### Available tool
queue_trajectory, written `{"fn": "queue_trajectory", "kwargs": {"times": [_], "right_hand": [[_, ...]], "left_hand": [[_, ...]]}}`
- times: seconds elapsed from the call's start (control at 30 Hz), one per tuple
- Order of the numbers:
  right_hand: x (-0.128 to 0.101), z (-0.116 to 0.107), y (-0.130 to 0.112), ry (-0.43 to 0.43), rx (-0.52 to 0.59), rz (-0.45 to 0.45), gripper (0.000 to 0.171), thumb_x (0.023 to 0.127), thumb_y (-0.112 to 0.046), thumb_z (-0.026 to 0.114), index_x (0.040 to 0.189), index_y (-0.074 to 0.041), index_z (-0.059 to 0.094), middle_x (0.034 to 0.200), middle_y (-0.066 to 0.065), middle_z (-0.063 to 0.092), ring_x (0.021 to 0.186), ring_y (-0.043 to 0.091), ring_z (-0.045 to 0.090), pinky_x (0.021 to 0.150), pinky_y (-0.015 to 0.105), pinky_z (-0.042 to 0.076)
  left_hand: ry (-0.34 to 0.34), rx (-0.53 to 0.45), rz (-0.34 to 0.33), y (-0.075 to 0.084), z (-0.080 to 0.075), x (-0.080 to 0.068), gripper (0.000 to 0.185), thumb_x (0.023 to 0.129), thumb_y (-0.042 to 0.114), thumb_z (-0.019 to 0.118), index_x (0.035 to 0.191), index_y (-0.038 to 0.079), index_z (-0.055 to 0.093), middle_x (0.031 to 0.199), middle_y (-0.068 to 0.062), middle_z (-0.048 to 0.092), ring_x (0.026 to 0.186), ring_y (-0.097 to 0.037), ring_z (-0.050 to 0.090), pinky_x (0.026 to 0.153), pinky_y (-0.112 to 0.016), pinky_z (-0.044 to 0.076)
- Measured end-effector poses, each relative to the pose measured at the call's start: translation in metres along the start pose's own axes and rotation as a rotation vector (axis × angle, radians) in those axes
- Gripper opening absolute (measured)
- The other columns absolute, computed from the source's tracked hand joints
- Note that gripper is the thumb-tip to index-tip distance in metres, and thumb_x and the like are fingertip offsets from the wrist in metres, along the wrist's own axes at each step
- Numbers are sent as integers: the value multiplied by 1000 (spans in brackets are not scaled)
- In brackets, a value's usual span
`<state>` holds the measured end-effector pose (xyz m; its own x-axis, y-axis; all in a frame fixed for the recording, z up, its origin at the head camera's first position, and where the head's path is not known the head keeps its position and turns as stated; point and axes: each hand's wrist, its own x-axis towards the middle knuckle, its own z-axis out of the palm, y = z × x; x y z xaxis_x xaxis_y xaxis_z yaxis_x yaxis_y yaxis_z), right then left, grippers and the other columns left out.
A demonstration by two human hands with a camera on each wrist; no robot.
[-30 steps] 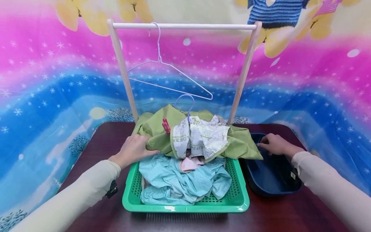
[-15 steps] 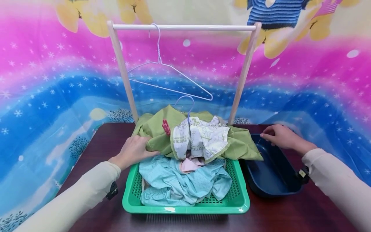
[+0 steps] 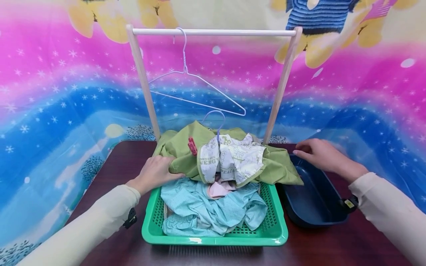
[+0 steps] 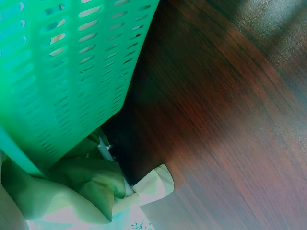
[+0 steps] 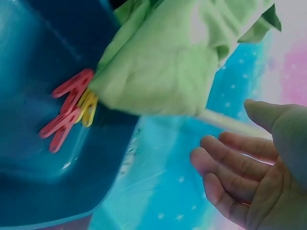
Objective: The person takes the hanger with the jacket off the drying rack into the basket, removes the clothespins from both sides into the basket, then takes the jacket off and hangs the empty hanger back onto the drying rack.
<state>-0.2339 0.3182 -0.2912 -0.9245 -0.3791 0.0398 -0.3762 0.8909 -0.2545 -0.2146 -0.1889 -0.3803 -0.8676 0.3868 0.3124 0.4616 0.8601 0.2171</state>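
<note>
In the head view, a green jacket with a printed white lining lies over the back of a green basket. A lilac hanger's hook rises from its collar. One red clothespin stands on the jacket, left of the lining. My left hand holds the jacket's left side, thumb in front; its other fingers are partly hidden. My right hand hovers over the far rim of a dark blue basin, fingers loosely bent and holding nothing. Red clothespins and a yellow clothespin lie inside the basin.
Light blue clothing and a pink piece fill the basket. Behind it stands a wooden rack, with a bare lilac hanger on its rail. All this sits on a dark wooden table before a printed cloth backdrop.
My right hand has risen out of the basin to above its far rim, fingers loosening. My left hand stays in place on the jacket.
</note>
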Motion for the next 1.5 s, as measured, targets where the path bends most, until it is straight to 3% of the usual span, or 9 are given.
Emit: {"fn": "queue_trajectory", "kwargs": {"times": [0.23, 0.5, 0.8, 1.1, 1.27, 1.5], "right_hand": [[1, -4, -35, 20, 11, -41, 32, 101, -26, 62, 121, -2, 70, 102, 9, 77, 87, 19, 73, 75, 44, 59], [3, -7, -67, 35, -55, -72, 30, 99, -26, 66, 122, -7, 70, 99, 6, 77, 82, 15, 71, 69, 40, 58], [8, -8, -100, 76, -71, -141, 26, 97, -28, 69, 119, -12, 71, 95, 4, 74, 62, 8, 54, 54, 29, 44], [9, -7, -131, 110, -98, -200, 28, 95, -26, 71, 120, -11, 72, 95, 4, 74, 77, 11, 66, 61, 30, 52], [12, -1, -148, 139, -116, -274, 26, 96, -28, 71, 116, -12, 73, 95, 2, 76, 74, 9, 67, 67, 36, 55], [13, 8, -169, 167, -135, -372, 26, 96, -31, 71, 113, -13, 73, 99, 3, 76, 76, 11, 68, 59, 31, 54]], "left_hand": [[-2, 0, 2, 0, 0, 0, 44, 76, 50, 85, 68, 20, 53, 52, 8, 41, 47, -8, 37, 46, -27, 30], [-7, 3, -1, 0, -1, 0, 44, 76, 50, 85, 68, 20, 53, 53, 8, 40, 48, -9, 36, 46, -27, 29], [11, 4, 3, -1, -1, 0, 45, 75, 49, 86, 67, 19, 52, 53, 8, 40, 48, -9, 37, 46, -27, 30], [-7, -6, -4, -1, 0, 1, 45, 75, 49, 85, 67, 20, 51, 53, 8, 40, 48, -9, 37, 47, -27, 31], [4, -4, -3, -1, -1, 0, 45, 75, 48, 86, 67, 20, 51, 53, 8, 40, 48, -9, 37, 47, -28, 31], [6, 3, 5, -1, 0, 0, 45, 75, 49, 85, 68, 19, 52, 53, 8, 41, 48, -9, 37, 47, -27, 31]]}}
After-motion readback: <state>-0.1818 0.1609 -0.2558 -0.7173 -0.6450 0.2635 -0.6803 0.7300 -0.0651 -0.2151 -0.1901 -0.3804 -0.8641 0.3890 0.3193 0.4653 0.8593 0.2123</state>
